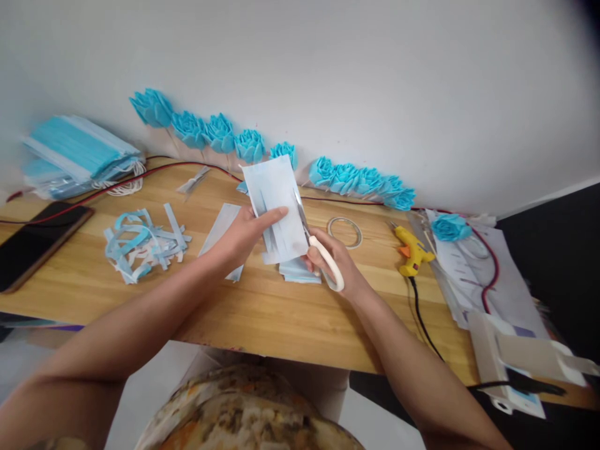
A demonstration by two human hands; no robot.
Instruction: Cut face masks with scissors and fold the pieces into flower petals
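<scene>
Left hand: the left hand (248, 234) is pinching the pale blue sheet (274, 184), with its thumb flat on the front. The other fingers are mostly hidden behind it.
Right hand: the right hand (340, 262) is curled around the white handle of the scissors (332, 265). How far apart the blades are, I cannot tell.
Blue sheet: it is held up over the wooden table (262, 331), tilted, between the two hands. A scissor blade is against the right part of it.
Folded pieces: some pale blue folded pieces (300, 272) lie on the table below the sheet, near the right hand.
Flat piece: a long pale piece (220, 226) lies left of the sheet, partly behind the left hand.
Scraps: a curly heap of cut strips (125, 247) is farther left of the sheet.
Tape: a roll of tape (359, 237) lies right of the sheet.
Glue gun: a yellow glue gun (413, 250) is farther right of the sheet.
Flowers: blue flowers (250, 145) stand in a row behind the sheet, along the wall.
Masks: a stack of blue masks (84, 147) is far left of the sheet.
Writing: papers (510, 269) far right of the sheet have print too small to read.
</scene>
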